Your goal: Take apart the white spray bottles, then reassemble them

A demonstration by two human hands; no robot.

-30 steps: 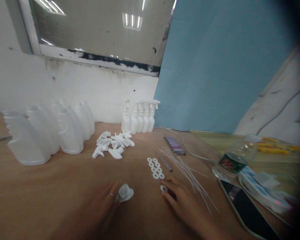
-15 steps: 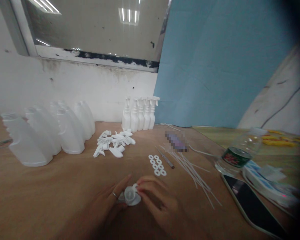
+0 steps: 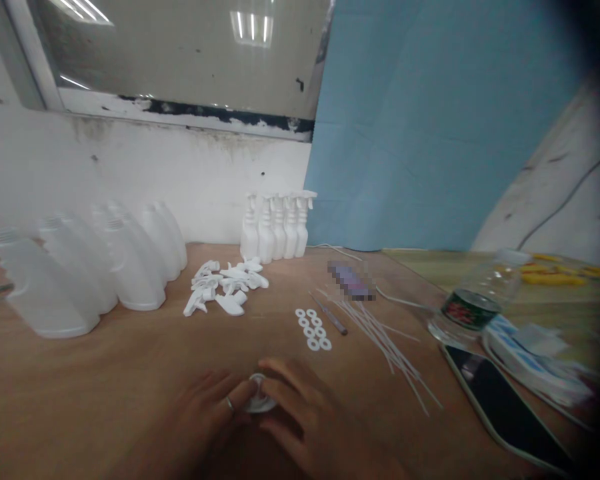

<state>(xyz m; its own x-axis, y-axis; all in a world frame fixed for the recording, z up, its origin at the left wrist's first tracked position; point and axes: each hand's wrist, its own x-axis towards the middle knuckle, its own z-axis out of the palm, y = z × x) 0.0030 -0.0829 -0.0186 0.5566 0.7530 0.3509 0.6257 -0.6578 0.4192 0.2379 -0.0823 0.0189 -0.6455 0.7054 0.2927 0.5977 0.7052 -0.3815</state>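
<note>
A white trigger spray head (image 3: 260,404) sits low in front of me, its round collar facing up. My left hand (image 3: 215,401) is closed around its left side, a ring on one finger and a fingertip at the collar. From the right, my right hand (image 3: 303,407) reaches over with fingers spread; one fingertip presses at the collar's opening and the thumb is apart below. The fingers cover the inside of the collar, so what lies in it is hidden. Beyond my hands, several white ring washers (image 3: 313,329) lie in two rows.
Loose spray heads (image 3: 230,283) form a pile behind. White bottles (image 3: 135,267) stand left, and bottles with spray heads (image 3: 279,230) stand by the wall. Right are a pointed tool (image 3: 335,320), thin white tubes (image 3: 380,340), a water bottle (image 3: 473,307), a phone (image 3: 500,407) and a power strip (image 3: 535,363).
My right hand was pinching a small white piece beside the collar; now its fingers are spread over the opening and that piece is out of sight. My left fingertip has moved onto the collar.
</note>
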